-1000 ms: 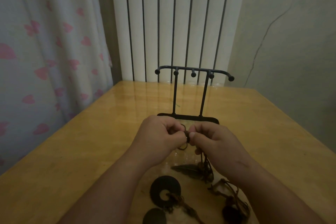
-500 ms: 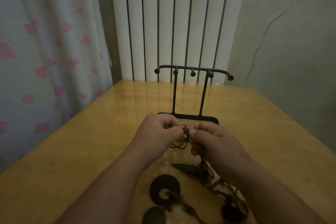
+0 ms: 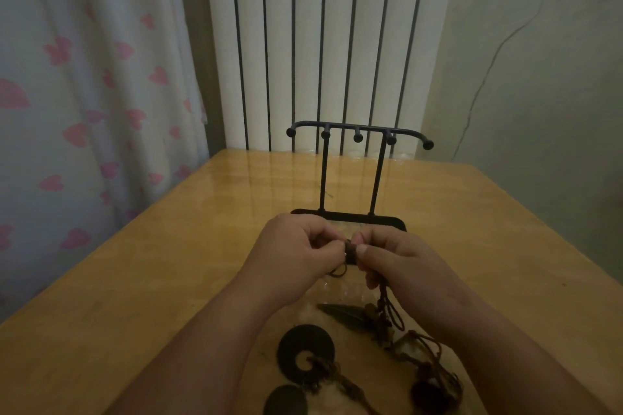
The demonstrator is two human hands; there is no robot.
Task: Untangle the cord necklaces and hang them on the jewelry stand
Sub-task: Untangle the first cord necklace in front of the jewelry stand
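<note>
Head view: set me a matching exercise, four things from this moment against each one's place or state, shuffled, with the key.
1. jewelry stand
2. ring pendant
3. feather pendant
4. cord knot

A. pinched by left hand and right hand
B. between the wrists
C. upright, hooks bare
D. beside the left forearm

Pairs: 1-C, 2-D, 3-B, 4-A

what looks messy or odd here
The cord necklaces lie knotted in a heap on the table, and the jewelry stand holds none. The left hand and right hand pinch one knot between them. A thin dark line runs down the wall; crack or wire, I cannot tell.
</note>
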